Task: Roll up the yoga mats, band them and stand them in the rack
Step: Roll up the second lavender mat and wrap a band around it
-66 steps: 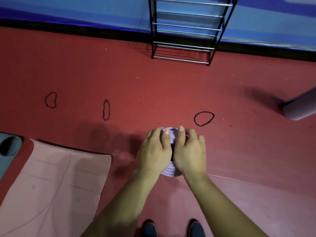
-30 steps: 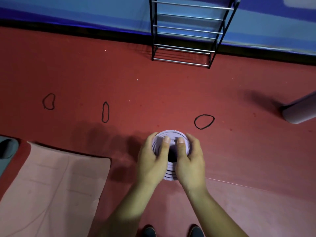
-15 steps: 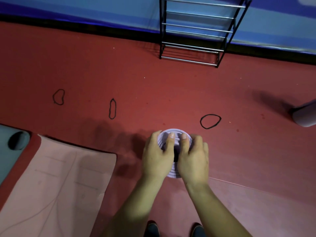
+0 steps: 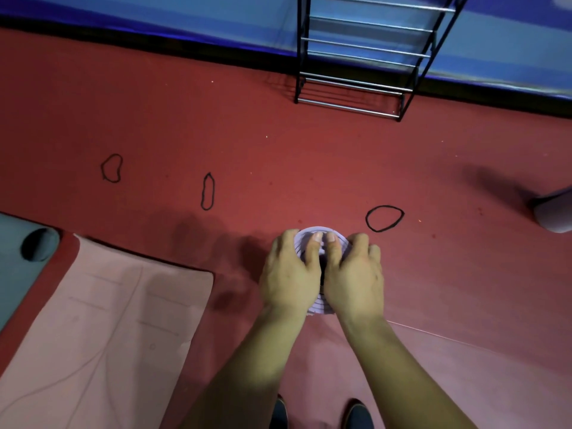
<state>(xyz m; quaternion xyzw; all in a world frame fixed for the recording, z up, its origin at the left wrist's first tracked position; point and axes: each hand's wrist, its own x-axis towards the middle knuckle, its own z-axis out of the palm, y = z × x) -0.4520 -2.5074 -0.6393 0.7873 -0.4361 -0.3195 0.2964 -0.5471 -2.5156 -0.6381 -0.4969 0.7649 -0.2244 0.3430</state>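
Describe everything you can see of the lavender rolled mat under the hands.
The lavender rolled mat stands roughly upright on the red floor and is seen from above, so mostly its upper end shows: a round spiral of thin, foam-like layers around a dark hollow core. The left hand and right hand grip it from either side, with the thumbs laid across the end, and hide much of it. Its sides are out of sight, and no band shows on the visible part.
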